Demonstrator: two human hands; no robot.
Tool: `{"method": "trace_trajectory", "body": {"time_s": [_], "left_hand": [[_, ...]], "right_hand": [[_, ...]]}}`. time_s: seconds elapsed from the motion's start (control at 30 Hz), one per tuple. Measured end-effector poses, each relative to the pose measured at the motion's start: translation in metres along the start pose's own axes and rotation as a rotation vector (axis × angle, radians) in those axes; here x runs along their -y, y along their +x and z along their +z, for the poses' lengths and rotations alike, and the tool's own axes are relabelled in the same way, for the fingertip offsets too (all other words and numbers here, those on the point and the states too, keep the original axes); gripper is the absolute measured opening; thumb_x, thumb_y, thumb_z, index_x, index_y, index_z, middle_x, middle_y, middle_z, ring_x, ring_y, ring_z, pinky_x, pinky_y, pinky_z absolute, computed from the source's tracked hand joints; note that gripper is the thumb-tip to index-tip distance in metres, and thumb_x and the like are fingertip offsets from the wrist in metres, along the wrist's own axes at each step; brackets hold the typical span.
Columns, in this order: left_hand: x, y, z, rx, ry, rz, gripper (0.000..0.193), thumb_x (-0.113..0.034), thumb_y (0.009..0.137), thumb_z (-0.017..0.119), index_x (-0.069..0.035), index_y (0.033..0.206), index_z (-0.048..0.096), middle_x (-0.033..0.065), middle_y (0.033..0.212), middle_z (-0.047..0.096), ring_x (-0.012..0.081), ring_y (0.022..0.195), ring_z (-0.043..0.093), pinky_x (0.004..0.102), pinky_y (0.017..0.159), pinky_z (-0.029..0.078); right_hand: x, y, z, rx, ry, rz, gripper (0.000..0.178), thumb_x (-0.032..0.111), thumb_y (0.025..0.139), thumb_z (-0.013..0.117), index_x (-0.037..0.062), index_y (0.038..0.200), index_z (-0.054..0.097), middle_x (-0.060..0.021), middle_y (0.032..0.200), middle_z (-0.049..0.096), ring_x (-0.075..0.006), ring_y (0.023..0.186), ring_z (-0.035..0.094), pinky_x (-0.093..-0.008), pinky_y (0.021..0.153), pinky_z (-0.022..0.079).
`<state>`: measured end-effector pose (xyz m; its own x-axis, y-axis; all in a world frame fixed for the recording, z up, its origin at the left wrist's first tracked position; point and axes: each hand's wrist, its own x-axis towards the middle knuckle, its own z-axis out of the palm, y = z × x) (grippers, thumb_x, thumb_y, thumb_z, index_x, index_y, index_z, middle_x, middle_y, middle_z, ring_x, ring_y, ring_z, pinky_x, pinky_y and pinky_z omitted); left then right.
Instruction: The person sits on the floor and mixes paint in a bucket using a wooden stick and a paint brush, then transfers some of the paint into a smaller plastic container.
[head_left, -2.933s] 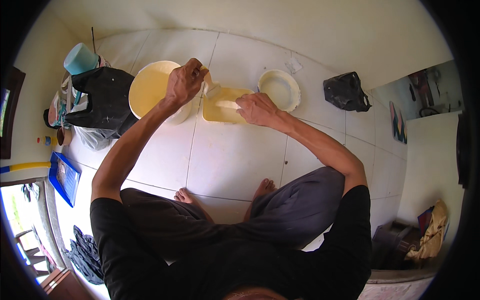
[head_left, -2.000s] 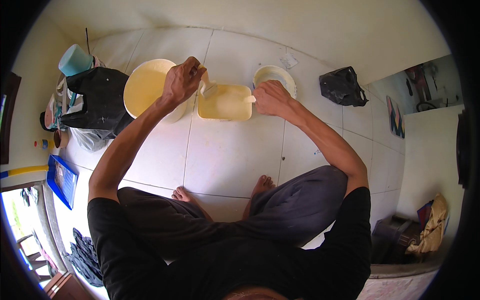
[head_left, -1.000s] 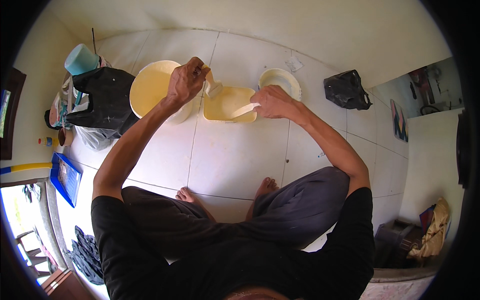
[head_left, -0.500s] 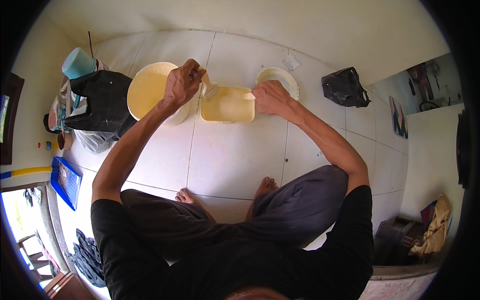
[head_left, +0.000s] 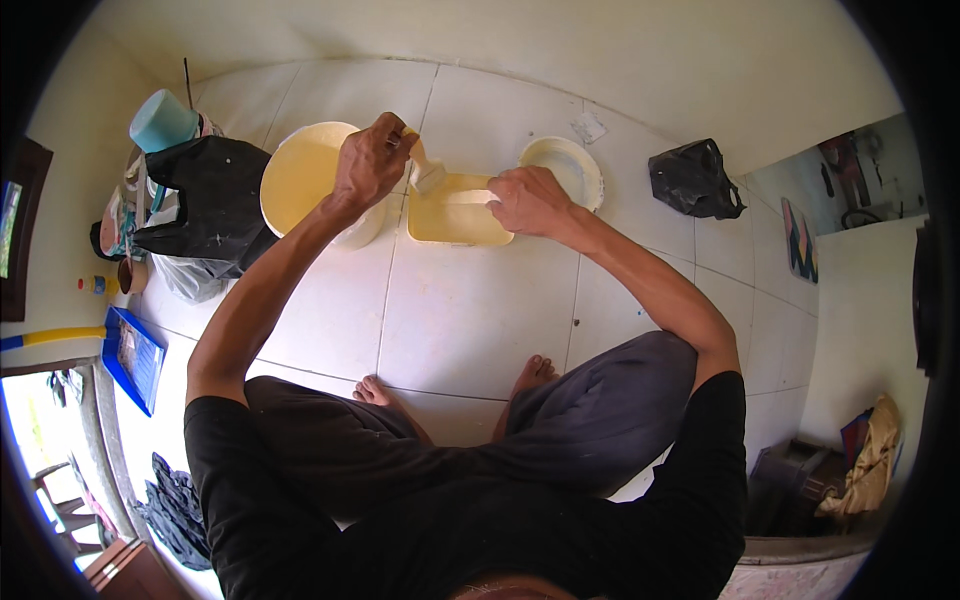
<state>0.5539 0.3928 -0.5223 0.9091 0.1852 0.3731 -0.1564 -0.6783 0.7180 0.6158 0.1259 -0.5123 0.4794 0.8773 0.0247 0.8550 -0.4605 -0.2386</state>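
Observation:
My left hand is closed round the handle of a paintbrush. Its pale bristles hang over the left side of a yellow rectangular tray. At the tray's right side my right hand is closed on a pale flat strip, which reaches leftward over the tray; its exact kind is unclear. Left of the tray stands a large bucket with a yellow inside, partly covered by my left hand and forearm. Behind my right hand sits a round white container, partly hidden.
Black plastic bags lie at the left and right. A light blue bucket is at the far left, above a blue dustpan with a yellow handle. A wall rises behind the tiled floor.
My right hand has shifted slightly left, bringing the pale strip further over the tray. The brush has moved a little to the right, staying in my left hand.

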Motion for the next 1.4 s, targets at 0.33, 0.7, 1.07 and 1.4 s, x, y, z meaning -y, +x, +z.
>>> {"method": "trace_trajectory", "body": {"time_s": [0.33,0.7,1.07,1.4], "left_hand": [[0.004,-0.002,-0.002,0.017,0.019,-0.04,0.022,-0.021,0.093,0.07,-0.001,0.096,0.061,0.018,0.08,0.071,0.035,0.069,0.069,0.0401,0.064,0.054],[0.006,-0.002,0.003,0.035,0.0,-0.03,0.023,-0.021,0.093,0.07,-0.001,0.095,0.061,0.0183,0.078,0.07,0.0335,0.068,0.068,0.0393,0.064,0.053],[0.004,-0.002,0.001,0.039,-0.001,-0.046,0.02,-0.019,0.093,0.07,-0.001,0.096,0.061,0.0179,0.078,0.071,0.0318,0.068,0.069,0.0379,0.063,0.053],[0.0,-0.002,0.0,0.033,-0.002,-0.041,0.022,-0.019,0.093,0.07,0.0,0.095,0.061,0.0181,0.078,0.069,0.0318,0.067,0.068,0.039,0.063,0.053]], "right_hand": [[0.006,-0.007,0.021,0.002,0.162,-0.152,0.017,0.01,0.079,0.065,-0.0026,0.07,0.058,-0.0222,0.069,0.061,-0.0402,0.064,0.059,-0.0493,0.059,0.047],[-0.024,-0.008,-0.014,-0.024,0.005,-0.048,0.015,0.004,0.065,0.06,-0.0032,0.057,0.049,-0.0221,0.06,0.052,-0.0408,0.055,0.049,-0.0485,0.052,0.041],[-0.015,-0.009,-0.016,0.061,-0.107,0.007,0.019,0.005,0.064,0.062,-0.0034,0.054,0.048,-0.0244,0.057,0.047,-0.0411,0.052,0.049,-0.0475,0.052,0.042],[-0.002,-0.007,-0.022,0.156,-0.002,0.055,0.019,0.009,0.067,0.062,-0.0031,0.057,0.052,-0.024,0.058,0.053,-0.0404,0.055,0.052,-0.048,0.054,0.044]]}}
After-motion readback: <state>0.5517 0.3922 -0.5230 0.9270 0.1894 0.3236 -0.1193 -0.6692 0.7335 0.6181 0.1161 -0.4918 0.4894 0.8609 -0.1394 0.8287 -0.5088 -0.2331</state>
